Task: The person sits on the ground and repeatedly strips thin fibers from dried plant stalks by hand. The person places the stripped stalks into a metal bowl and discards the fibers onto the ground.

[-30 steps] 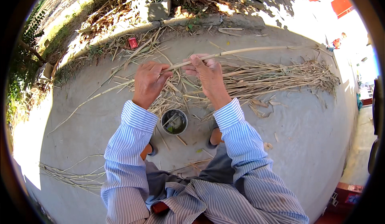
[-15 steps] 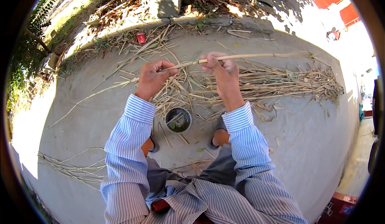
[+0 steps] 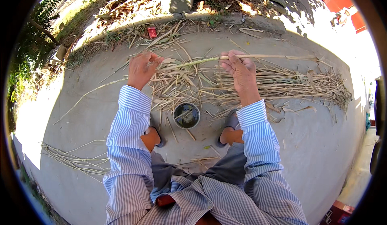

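A long, thin reed stalk (image 3: 189,63), greenish in the middle and tan towards its feathery right end, stretches across in front of me. My right hand (image 3: 240,72) pinches it between thumb and fingers. My left hand (image 3: 141,68) is closed in front of the stalk's left part; a pale, dry strip of husk (image 3: 168,60) sticks out at its fingertips. Behind that hand the stalk is hidden, then its thin tail runs down to the left. Between my feet stands a round bowl (image 3: 186,116) of dark liquid with bits in it.
Under my right hand lies a thick bundle of dry stalks (image 3: 298,84). Loose husk scraps (image 3: 173,88) cover the ground ahead of the bowl. Several thin peeled stalks (image 3: 76,160) lie at the left. A low concrete kerb (image 3: 217,18) and a red packet (image 3: 152,32) are farther off.
My left hand has moved left and up off the spot it pinched on the stalk, with a pale husk strip now at its fingertips. My right hand still grips the stalk.
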The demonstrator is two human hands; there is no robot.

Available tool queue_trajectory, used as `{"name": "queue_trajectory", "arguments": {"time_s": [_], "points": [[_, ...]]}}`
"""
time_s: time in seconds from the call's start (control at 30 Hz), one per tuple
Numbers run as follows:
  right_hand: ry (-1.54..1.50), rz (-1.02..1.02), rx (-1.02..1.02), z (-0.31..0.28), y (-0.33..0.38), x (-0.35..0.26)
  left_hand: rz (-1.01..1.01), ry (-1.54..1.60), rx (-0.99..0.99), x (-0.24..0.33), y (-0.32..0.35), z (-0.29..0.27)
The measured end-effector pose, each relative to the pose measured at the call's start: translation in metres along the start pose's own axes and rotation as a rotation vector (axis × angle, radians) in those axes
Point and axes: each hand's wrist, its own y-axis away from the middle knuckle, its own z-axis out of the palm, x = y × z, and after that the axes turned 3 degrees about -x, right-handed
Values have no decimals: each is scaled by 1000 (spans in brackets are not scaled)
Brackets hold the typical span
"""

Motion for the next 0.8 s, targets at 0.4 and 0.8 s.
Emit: {"name": "queue_trajectory", "arguments": {"time_s": [0.4,0.8], "points": [[-39,-65,-23,0,-8,2,-242,794,-175,-3,8,21],[66,-57,-114,8,-2,-7,140,-95,252,-3,6,8]]}}
